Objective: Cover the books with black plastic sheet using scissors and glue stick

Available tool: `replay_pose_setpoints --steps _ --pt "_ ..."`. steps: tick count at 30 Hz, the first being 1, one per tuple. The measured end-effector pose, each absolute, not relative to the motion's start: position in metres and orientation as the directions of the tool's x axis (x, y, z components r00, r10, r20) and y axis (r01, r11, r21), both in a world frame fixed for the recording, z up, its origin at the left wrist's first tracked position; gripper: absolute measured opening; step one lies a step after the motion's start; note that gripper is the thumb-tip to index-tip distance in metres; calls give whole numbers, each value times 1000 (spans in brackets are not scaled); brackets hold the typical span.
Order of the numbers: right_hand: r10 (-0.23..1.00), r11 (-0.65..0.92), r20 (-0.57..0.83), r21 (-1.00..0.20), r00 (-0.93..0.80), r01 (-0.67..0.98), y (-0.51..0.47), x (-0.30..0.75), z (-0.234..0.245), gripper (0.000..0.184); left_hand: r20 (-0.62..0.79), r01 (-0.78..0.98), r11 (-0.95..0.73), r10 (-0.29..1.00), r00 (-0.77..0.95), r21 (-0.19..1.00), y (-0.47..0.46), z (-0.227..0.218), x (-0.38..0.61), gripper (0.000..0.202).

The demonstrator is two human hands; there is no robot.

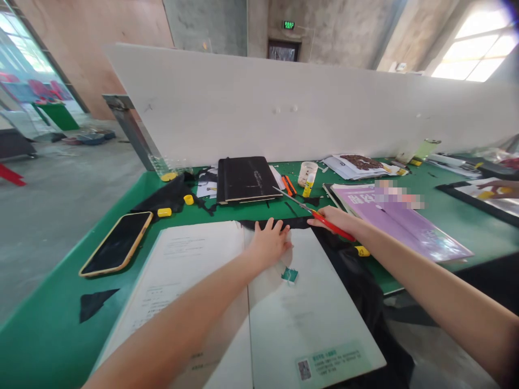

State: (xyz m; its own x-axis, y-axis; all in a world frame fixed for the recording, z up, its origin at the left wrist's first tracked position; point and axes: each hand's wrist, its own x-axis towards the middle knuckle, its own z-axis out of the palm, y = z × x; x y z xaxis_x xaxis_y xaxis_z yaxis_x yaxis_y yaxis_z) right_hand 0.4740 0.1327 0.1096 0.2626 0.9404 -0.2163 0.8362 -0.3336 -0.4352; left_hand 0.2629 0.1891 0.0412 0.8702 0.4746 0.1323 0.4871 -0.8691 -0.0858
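I've got grey metal on the scissor blades (295,200), smooth red plastic on the handles (336,228), and here's black cloth (357,275) with a faint sheen. The open book (300,319) comes through my feed as smooth, matt paper; the purple magazine (397,221), glossy, catching glare! Shiny dark glass on the phone (117,243), duller black on the notebook (247,178), smooth green tabletop (60,324), rough concrete-looking wall (344,27).

Scissor handles (334,226) are red, the cloth (359,278) black.

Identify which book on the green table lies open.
The white-paged book, spread flat under the left hand, both facing sides showing; the black book and purple book lie closed.
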Motion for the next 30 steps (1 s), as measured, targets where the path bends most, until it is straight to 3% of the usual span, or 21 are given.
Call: replay_pose_setpoints --steps 6,10,14,16,21,30 --pt "958 -279 -75 -473 277 836 161 470 126 32 27 492 -871 492 870 5 188 36 266 61" --pt "956 -235 106 -289 275 928 190 474 128 31 16 473 -880 474 880 33 189 34 267 72" --pt "969 -117 216 -30 120 993 215 474 127 25 14 466 -884 467 884 47 188 35 266 71" --pt "974 -63 220 47 51 997 226 471 125 24 19 467 -883 468 883 58 187 36 265 68" --pt "988 60 139 89 -72 994 249 467 111 26 47 459 -886 462 886 65 186 37 265 65" --pt "990 138 39 -34 -136 990 256 469 81 51 -3 461 -887 461 887 31 187 36 269 66"
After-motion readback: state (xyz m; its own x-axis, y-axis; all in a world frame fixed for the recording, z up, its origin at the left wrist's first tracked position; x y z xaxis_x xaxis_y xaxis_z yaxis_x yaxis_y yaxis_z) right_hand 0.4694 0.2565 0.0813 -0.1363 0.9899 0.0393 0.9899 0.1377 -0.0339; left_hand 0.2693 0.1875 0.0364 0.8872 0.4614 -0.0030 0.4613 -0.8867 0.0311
